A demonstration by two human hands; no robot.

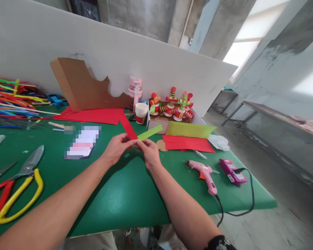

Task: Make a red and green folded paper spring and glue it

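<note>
Above the middle of the green table (114, 198), my left hand (118, 147) pinches the lower end of a red paper strip (128, 127). My right hand (149, 150) is closed at the near end of a lime-green paper strip (150, 132). The two strips meet between my fingertips and spread apart in a V, red leaning left, green leaning right. My fingers cover the place where they join, so I cannot tell whether they are stuck together.
A pink glue gun (203, 173) and purple power box (232, 172) lie right, with cables over the edge. Scissors (26, 180) and a phone (83, 142) lie left. Behind are paper cups (141, 111), a box (156, 125) of paper figures, and red sheets (189, 143).
</note>
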